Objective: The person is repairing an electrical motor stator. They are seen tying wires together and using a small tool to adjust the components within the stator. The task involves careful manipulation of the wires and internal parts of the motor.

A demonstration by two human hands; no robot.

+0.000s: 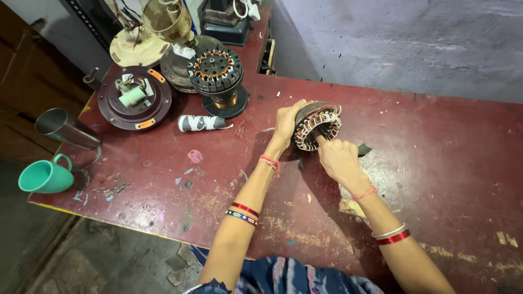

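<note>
Left grip point(286, 121) clasping stator point(317, 126), right grip point(339, 159) pinching its windings, bare red table point(436, 163) rightward

No packages, labels, signs or screens anywhere on the workbench point(447, 163).

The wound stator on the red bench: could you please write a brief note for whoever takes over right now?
Left hand: steadies the wound stator tilted on the red bench.
Right hand: a finger pressed into the coils at its lower edge.
Nearby: second stator on a stand, brown motor cover, wrapped roll, steel cup, green mug.
Done or left: cannot tell from this view.
</note>
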